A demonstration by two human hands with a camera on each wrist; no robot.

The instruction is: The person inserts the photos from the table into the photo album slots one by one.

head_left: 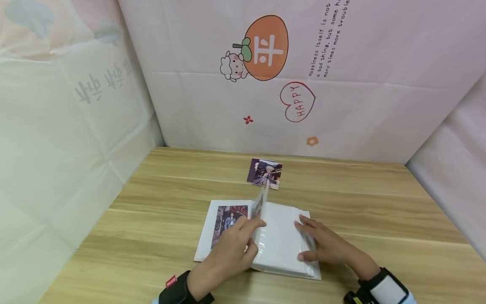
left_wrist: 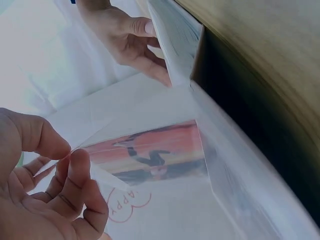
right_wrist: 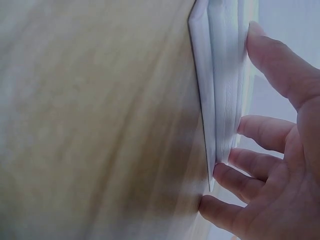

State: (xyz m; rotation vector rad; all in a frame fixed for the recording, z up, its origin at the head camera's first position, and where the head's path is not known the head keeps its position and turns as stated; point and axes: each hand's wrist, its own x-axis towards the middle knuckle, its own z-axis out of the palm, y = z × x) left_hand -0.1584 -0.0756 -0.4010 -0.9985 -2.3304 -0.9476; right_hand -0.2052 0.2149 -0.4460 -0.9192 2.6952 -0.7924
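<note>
On the wooden table [head_left: 152, 219], close to the person, lies an open white photo album [head_left: 279, 249]. Its left page holds a photo [head_left: 229, 221] in a sleeve, and the right side is a thick stack of blank white pages. Between the two sides one clear leaf [head_left: 261, 202] stands nearly upright, a picture showing in it. The left hand [head_left: 231, 249] reaches over the left page and pinches this leaf between thumb and fingers; the left wrist view shows the thumb [left_wrist: 37, 135] and fingertips closed on the transparent sheet, with a reddish picture seen through it. The right hand [head_left: 322, 245] lies flat on the right stack, fingers straight and spread, grasping nothing; in the right wrist view its fingertips [right_wrist: 225, 175] press against the outer edge of the stacked pages, where they meet the table. Farther back, well apart from the album, a loose photo [head_left: 264, 173] lies flat on the wood. Behind the table hangs a pale printed backdrop [head_left: 341, 105] with an orange fruit [head_left: 265, 47], a small sheep and a heart reading HAPPY [head_left: 298, 102]. Each wrist wears a strapped band.
</note>
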